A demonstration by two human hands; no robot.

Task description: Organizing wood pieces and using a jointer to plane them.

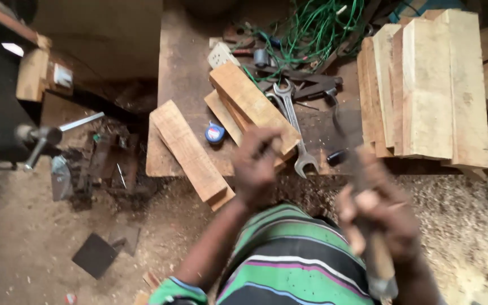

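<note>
A single view is given, taken from a camera worn on the head and aimed steeply downward. The striped shirt (295,260) and both forearms are seen close below the lens, at the bottom of the frame. The low wooden bench (184,68) is seen from above in the upper middle, somewhat farther off. The sawdust-covered floor (24,237) is taken in at left and right. No second view is provided, so nothing is shared.
</note>
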